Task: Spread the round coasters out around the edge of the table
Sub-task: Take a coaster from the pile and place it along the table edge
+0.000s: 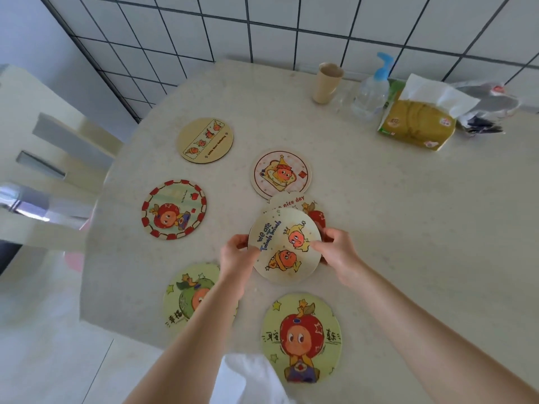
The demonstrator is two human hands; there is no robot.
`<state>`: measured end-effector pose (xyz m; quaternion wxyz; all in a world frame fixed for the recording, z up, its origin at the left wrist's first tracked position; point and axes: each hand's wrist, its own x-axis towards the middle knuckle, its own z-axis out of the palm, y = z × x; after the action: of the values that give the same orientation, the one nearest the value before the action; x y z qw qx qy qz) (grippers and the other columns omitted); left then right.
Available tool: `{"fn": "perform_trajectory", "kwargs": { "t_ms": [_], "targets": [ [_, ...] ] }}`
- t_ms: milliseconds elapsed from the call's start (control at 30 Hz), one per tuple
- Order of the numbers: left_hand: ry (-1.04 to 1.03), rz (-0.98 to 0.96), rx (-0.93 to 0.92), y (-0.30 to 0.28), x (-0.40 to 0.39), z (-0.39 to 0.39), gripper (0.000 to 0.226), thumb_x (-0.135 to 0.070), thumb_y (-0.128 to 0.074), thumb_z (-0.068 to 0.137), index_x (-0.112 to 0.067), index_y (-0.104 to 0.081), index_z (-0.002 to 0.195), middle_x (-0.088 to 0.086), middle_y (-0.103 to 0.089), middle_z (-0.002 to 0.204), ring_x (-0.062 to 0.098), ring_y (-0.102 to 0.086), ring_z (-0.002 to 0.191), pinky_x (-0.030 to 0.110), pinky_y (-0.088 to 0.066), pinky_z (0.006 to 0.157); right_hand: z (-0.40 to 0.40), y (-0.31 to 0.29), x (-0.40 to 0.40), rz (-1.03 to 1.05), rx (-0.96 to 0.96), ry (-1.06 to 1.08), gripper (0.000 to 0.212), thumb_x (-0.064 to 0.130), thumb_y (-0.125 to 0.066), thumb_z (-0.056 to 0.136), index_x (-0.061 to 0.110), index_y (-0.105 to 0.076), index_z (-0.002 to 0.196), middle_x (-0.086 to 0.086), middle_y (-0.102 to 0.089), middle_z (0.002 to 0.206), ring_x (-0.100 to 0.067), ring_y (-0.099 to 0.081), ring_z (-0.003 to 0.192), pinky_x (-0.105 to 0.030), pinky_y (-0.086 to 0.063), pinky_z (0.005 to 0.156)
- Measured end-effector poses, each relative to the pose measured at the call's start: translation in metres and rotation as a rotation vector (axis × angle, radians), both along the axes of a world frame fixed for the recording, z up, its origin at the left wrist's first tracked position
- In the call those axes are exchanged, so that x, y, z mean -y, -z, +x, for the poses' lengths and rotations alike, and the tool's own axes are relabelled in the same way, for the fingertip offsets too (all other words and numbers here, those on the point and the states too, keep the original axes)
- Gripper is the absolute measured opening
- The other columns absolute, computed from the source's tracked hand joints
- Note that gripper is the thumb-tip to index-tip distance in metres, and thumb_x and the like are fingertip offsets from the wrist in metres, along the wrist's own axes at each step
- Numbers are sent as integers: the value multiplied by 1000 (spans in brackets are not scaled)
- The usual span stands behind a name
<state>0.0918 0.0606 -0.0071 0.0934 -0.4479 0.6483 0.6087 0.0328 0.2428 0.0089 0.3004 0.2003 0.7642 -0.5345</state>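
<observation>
Both hands hold a small stack of round cartoon coasters above the table's middle. Its top coaster (284,246) reads "we are Twinkle Twinkle"; another coaster (303,204) peeks out behind it. My left hand (237,255) grips the stack's left edge and my right hand (335,252) its right edge. Several coasters lie flat on the pale table (393,228): a tan one (205,140), a toast one (280,174), a red-bordered one (174,209), a green one (189,295) partly under my left forearm, and an apple-head one (302,338).
At the back of the table stand a beige cup (327,82), a clear pump bottle with a blue top (372,91), a tissue pack (417,118) and a crumpled plastic bag (487,106). A cream chair (49,176) stands at the left. A tiled wall runs behind.
</observation>
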Motion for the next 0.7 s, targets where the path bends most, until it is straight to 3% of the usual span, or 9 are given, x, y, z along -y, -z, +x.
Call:
{"fn": "perform_trajectory", "kwargs": {
  "t_ms": [67,167,367,500,700],
  "targets": [
    [3,-7,-8,1,-23,19,27,-1,-61,78,-22,-66,95,-3,-69,98,16,-65,89,31,-56,75,18,-1,-24,-18,1,2,22,0,-61,83,21,-65,84,-9,-70,96,-28,-68,93,-48,-57,86],
    [41,-45,-16,0,-68,52,27,-1,-64,78,-21,-66,96,-7,-67,96,13,-65,83,23,-50,60,50,-4,-71,-58,22,11,24,-3,-57,83,20,-64,82,-13,-70,97,-29,-68,93,-50,-56,86],
    [113,-88,11,7,-164,108,25,-4,-63,75,-25,-67,89,-4,-70,76,9,-53,47,21,-44,41,111,-4,-175,-91,55,75,19,-2,-55,86,14,-66,87,-15,-70,99,-35,-68,98,-44,-59,81],
    [122,-62,15,9,-217,139,26,-4,-65,73,-25,-69,88,-7,-73,77,10,-65,64,27,-54,56,143,-2,-225,-37,83,114,18,-2,-55,85,11,-67,89,-18,-71,101,-35,-68,98,-49,-57,85],
    [105,-41,30,8,-261,164,26,3,-62,76,-20,-67,87,-3,-73,79,13,-66,71,22,-51,58,167,0,-262,-9,84,134,24,-4,-55,85,16,-67,78,-17,-72,94,-36,-69,96,-54,-55,87]
  ]
}}
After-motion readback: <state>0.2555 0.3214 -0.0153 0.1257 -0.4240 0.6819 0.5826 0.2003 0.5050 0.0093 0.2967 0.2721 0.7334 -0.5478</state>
